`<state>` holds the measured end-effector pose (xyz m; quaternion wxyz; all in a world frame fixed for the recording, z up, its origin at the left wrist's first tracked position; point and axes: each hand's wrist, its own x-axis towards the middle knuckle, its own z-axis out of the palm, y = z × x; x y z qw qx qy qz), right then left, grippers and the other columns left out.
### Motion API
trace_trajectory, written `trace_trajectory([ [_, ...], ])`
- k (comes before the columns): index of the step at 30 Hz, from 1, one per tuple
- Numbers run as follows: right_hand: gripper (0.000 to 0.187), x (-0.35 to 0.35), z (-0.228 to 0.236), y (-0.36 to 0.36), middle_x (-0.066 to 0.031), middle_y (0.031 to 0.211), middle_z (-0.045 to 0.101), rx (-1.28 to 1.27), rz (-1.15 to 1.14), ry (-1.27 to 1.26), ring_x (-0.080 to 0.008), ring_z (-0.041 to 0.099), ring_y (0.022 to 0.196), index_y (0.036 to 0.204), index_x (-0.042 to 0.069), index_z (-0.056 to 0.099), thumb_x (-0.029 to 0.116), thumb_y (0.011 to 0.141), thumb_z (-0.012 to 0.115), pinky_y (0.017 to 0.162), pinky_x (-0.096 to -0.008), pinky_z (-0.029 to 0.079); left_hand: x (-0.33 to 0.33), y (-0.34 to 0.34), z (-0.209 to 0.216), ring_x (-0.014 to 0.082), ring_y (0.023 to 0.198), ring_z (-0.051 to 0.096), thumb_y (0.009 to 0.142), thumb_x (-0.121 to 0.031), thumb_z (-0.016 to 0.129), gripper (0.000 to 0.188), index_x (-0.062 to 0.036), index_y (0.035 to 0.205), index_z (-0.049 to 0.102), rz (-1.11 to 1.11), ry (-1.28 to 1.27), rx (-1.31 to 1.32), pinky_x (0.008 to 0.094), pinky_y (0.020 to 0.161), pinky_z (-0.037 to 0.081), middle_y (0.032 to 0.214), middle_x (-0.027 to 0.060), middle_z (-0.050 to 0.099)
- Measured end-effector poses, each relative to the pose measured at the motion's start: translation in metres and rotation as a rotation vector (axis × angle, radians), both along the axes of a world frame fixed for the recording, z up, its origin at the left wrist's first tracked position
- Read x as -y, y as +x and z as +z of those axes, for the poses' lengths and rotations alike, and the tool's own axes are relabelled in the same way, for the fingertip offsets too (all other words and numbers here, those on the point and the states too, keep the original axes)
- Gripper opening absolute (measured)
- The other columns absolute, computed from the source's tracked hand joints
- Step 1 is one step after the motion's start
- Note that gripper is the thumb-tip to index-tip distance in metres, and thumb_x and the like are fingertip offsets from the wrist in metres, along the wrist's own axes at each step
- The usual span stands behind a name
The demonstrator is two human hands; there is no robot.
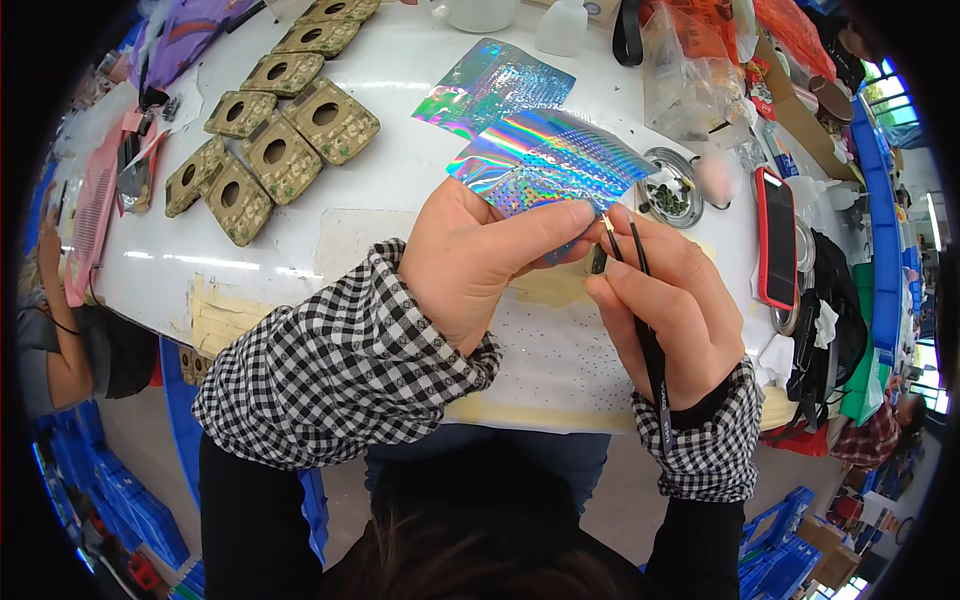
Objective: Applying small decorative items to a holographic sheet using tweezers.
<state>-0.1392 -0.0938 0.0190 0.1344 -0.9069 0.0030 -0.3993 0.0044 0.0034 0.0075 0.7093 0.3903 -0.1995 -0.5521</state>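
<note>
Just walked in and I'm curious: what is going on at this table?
A person in checked sleeves holds a shiny rainbow foil sheet in the left hand and black tweezers in the right hand, tips at the sheet's lower edge. A second foil sheet lies behind it on the white table, with green square holders to the left and a red phone to the right.

Bright, even daylight-like light; source seems toward 3 o'clock, where windows (pixel 890 95) blow out. Strong rainbow glare off holographic foil sheet (pixel 545 160) at 12 o'clock. White tabletop (pixel 400 140) near overexposed, shadows soft. Heavy fisheye bending and black vignette at rim. Centre sharp; edges smeared.
</note>
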Motion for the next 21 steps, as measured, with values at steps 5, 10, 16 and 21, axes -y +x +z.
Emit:
trace_trajectory([
  [5,0.023,-0.0002,-0.0017,0.0017,-0.0174,0.085,0.063,0.004,0.006,-0.068,-0.0338,0.066,0.085,0.082,-0.002,0.060,0.001,0.066,0.077,0.070,-0.0379,0.058,-0.0014,0.0009,0.0000,0.0108,0.086,0.062,0.085,-0.010,0.064,0.019,-0.0040,0.103,0.061,0.003,-0.008,0.003,0.0250,0.078,0.051,0.094,0.0040,0.066],
  [10,0.019,-0.0002,-0.0053,0.0028,-0.0158,0.082,0.063,0.001,-0.039,-0.252,-0.0312,0.066,0.083,0.081,-0.001,0.060,0.005,0.070,0.074,0.070,-0.0373,0.058,-0.0016,0.0003,-0.0015,0.0103,0.087,0.062,0.085,-0.009,0.064,0.020,-0.0046,0.104,0.061,0.016,-0.003,0.039,0.0254,0.078,0.050,0.095,0.0032,0.066],
  [16,0.021,-0.0003,-0.0006,0.0018,-0.0127,0.081,0.065,-0.026,-0.103,-0.375,-0.0259,0.064,0.079,0.087,0.002,0.063,0.010,0.070,0.071,0.070,-0.0361,0.057,-0.0004,-0.0005,-0.0028,0.0094,0.086,0.061,0.085,-0.010,0.063,0.022,-0.0057,0.106,0.061,0.016,0.004,0.059,0.0255,0.077,0.050,0.096,0.0020,0.066],
  [21,0.023,-0.0010,-0.0051,0.0010,-0.0116,0.081,0.066,0.009,-0.115,-0.339,-0.0258,0.064,0.081,0.093,0.001,0.064,0.010,0.073,0.072,0.072,-0.0366,0.057,-0.0005,0.0002,-0.0036,0.0099,0.088,0.061,0.085,-0.009,0.062,0.024,-0.0064,0.109,0.059,0.025,0.004,0.065,0.0263,0.078,0.050,0.098,0.0021,0.065],
])
